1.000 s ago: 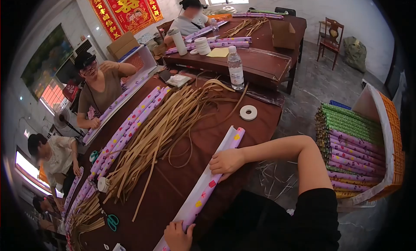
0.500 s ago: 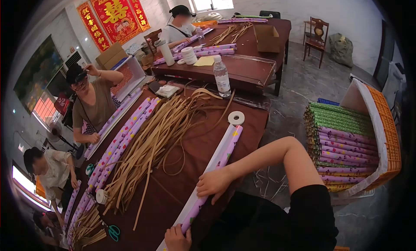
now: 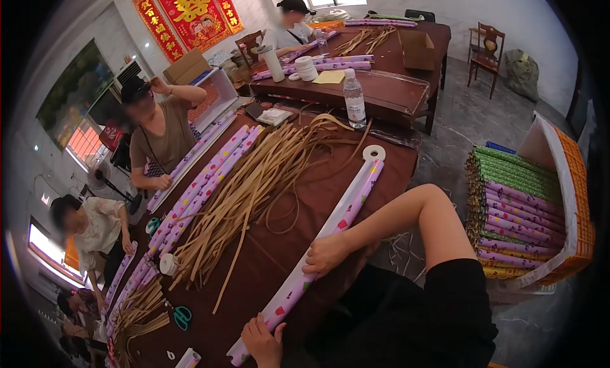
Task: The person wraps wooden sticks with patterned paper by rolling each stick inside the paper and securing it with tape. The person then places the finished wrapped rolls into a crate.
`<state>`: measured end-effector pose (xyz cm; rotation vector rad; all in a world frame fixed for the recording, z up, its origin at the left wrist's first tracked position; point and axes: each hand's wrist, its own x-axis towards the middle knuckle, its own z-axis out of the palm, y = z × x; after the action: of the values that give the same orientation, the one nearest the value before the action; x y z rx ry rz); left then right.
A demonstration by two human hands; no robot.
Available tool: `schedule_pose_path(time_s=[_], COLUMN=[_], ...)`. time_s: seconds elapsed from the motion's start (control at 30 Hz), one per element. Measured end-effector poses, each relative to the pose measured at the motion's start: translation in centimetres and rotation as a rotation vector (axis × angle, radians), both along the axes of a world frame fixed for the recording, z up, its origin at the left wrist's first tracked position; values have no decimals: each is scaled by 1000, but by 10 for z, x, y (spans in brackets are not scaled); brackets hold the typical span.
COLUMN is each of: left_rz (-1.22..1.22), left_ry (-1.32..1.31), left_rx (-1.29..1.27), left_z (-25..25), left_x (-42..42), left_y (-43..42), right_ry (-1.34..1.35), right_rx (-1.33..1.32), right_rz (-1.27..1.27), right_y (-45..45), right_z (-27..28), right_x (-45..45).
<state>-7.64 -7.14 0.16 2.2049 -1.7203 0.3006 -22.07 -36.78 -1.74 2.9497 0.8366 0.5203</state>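
Observation:
A long wrapping paper roll (image 3: 348,213), purple with coloured motifs and a plain white strip along its far side, lies slantwise across the brown-covered table (image 3: 254,266). Near its middle, my right hand (image 3: 327,253) presses on it with curled fingers. My left hand (image 3: 262,342) straddles the near end, its fingers over the paper and the thumb on my side. Just past the far end, a roll of white tape (image 3: 374,153) lies flat. A heap of tan paper strips (image 3: 254,184) spreads to the left of the roll.
Teal scissors (image 3: 182,318), another tape roll (image 3: 168,264) and more purple rolls (image 3: 200,199) are on the left. A water bottle (image 3: 354,101) stands beyond. At right, an orange crate (image 3: 575,196) holds stacked rolls. Co-workers (image 3: 166,129) sit or stand along the tables.
The view has swung, so the scene sits further right. My right hand's fingers have curled in more. The near end of the purple roll and another roll end below now show.

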Motion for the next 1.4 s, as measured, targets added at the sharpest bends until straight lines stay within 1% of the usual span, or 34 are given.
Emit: schedule_pose_path(time_s=[0.23,0.3,0.43,0.53,0.6,0.73,0.83,0.87,0.9,0.93,1.0,1.07,1.13,1.2,1.23,1.3,1.33,1.37,1.4], left_rz=[-10,-18,-28,-36,-42,-56,-53,-44,-23,-24,-3,-12,17,24,30,31,24,29,62], left_ry=[-2,-2,-12,-27,-34,-23,-13,-6,8,-15,0,-54,37,60,57,55,55,65,67], left_rx=[0,-1,3,-2,-5,0,13,22,38,15,20,-44,-50,-52,-52,-62,-73,-78,-78], left_z=[-4,-7,-6,-4,-4,-8,-11,-12,-9,-10,-6,-3,3,0,0,-2,-3,-3,-4], left_x=[12,14,21,29,35,40,44,43,37,37,34,34,33,34,35,34,33,31,31], left_y=[18,20,30,33,34,39,49,57,71,73,71,68,67,67,68,69,69,70,70], right_ry=[2,-45,2,48,124,122,132,71,14,5,55,211,268,307,317,256,287,296,399], right_rx=[-25,3,23,15,-50,-38,-71,-127,-175,-141,-131,-66,-121,-133,-127,54,154,154,312], right_rz=[-29,-14,-12,-39,-142,-168,-223,-221,-205,-193,-118,-73,-28,41,121,76,91,129,144], right_y=[-1,-1,1,6,14,19,26,26,28,29,21,13,11,18,31,53,68,83,96], right_z=[6,4,4,10,14,7,16,19,20,19,20,28,43,58,58,53,51,47,41], right_x=[-2,-1,1,1,-1,2,-1,-3,-3,0,5,10,15,28,41,61,75,92,111])
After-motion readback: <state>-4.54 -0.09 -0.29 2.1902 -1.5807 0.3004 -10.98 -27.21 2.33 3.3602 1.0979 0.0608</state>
